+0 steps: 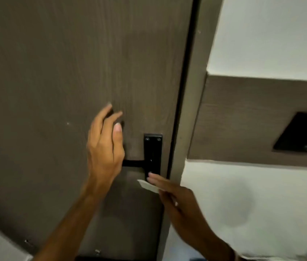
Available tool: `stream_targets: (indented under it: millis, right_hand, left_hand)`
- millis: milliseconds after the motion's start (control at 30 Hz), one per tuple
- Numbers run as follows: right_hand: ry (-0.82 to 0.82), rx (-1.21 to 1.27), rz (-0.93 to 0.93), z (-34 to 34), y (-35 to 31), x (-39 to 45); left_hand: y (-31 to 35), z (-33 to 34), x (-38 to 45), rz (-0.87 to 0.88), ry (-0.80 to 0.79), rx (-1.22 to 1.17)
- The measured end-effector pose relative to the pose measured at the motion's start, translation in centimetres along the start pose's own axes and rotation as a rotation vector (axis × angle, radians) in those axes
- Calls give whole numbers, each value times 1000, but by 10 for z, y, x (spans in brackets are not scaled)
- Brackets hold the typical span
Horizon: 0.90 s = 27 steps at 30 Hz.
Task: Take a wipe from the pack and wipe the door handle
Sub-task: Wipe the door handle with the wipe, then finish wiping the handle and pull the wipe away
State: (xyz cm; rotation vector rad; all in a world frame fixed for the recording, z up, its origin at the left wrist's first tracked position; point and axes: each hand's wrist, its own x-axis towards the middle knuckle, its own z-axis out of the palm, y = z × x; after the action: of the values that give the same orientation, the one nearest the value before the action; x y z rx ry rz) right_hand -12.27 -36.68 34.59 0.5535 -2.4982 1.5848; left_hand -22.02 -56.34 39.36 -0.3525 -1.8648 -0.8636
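1. Door handle (133,163): black lever on the black backplate (153,157), its outer end covered by the left hand (104,147), fingers spread and holding nothing.
2. Wipe (148,186): folded, pinched in the right hand (175,198), just below the handle at the backplate's foot.
3. Risk: the covering hand blocks the lever, so part goes unwiped.
4. Risk: the thin pinch may slip and drop the wipe.

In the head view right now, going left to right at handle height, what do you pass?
Left hand → black lever → black backplate → door frame → white wall. The right hand and wipe sit lower, overlapping, so they are left out.
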Motion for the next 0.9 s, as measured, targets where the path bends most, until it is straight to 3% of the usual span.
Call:
stream_targets:
  millis: [67,167,267,500,700,833,900]
  right_hand:
    - [99,287,229,-45,17,-44]
    - [129,616,498,-112,59,-107]
    - [245,711,555,-170,98,-161]
    - [429,694,738,-309,230,-257]
    - [383,459,1033,-300,411,-361]
    - [387,294,1153,-259,502,-424]
    - [354,169,1170,-237,538,-454]
  left_hand:
    - [55,1,-59,-261,-37,-278]
    - [144,37,-148,-748,-416,-625]
    - [225,91,-209,-986,-739,-713]
    - [356,224,-326,-1424,-761,-744]
    - [358,307,-525,-1601,-885,-416]
    - [347,331,-633,-1536,-921,-158]
    - [346,335,-682,-1376,-1026,-43]
